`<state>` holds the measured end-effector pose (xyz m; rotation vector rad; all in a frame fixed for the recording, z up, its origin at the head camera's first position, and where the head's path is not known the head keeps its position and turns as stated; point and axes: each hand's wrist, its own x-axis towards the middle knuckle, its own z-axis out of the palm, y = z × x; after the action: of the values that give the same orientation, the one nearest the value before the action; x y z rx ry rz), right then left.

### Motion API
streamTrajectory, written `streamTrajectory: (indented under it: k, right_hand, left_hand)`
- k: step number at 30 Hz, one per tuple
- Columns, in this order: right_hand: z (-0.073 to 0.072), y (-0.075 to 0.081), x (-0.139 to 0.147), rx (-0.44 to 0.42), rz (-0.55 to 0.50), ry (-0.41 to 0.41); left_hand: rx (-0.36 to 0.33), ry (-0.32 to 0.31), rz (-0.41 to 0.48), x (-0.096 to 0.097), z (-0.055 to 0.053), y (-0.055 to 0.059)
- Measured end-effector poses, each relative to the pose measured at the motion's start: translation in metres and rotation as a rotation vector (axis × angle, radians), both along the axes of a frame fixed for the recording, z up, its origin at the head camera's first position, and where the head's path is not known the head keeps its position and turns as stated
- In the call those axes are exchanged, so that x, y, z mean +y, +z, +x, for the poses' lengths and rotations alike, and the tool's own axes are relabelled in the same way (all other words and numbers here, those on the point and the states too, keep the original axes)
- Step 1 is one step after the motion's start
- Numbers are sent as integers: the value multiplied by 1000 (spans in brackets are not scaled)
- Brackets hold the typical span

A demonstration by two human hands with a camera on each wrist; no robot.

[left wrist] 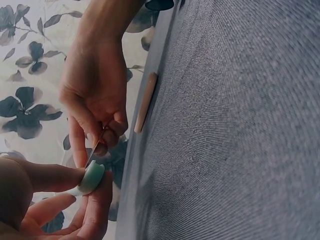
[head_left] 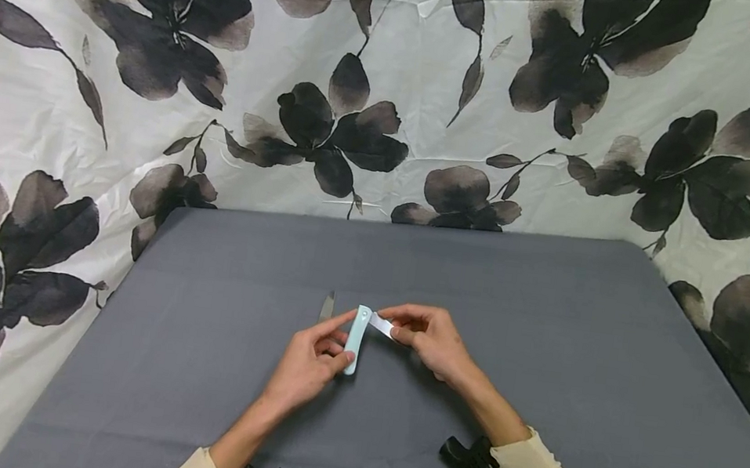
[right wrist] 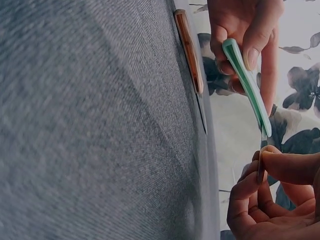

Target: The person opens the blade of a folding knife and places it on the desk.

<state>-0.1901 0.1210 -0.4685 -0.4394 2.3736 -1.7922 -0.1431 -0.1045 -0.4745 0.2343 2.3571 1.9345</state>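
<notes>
A folding knife with a mint-green handle is held up between both hands, its blade swung partly out at an angle. My left hand grips the handle between thumb and fingers. At the blade, thumb and fingers of my right hand pinch the metal, covering its tip. Beyond the left hand lies a second knife, mostly hidden in the head view. The right wrist view shows its wooden handle and thin blade, lying on the table apart from both hands.
A grey cloth covers the table, with a few creases near the front. Behind and beside it hangs a white curtain with dark flower prints. Black wrist mounts sit under both forearms.
</notes>
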Motion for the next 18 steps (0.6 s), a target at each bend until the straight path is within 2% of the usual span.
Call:
streamTrajectory:
  k: [6, 13, 18]
  right_hand:
    - [-2, -2, 0, -1, 4, -3]
    - [-3, 2, -1, -14, -7, 2]
    - [-4, 1, 1, 6, 16, 8]
  left_hand:
    - [0, -10, -6, -2, 1, 1]
    - [3, 8, 3, -2, 1, 3]
    - [1, -6, -2, -2, 1, 4]
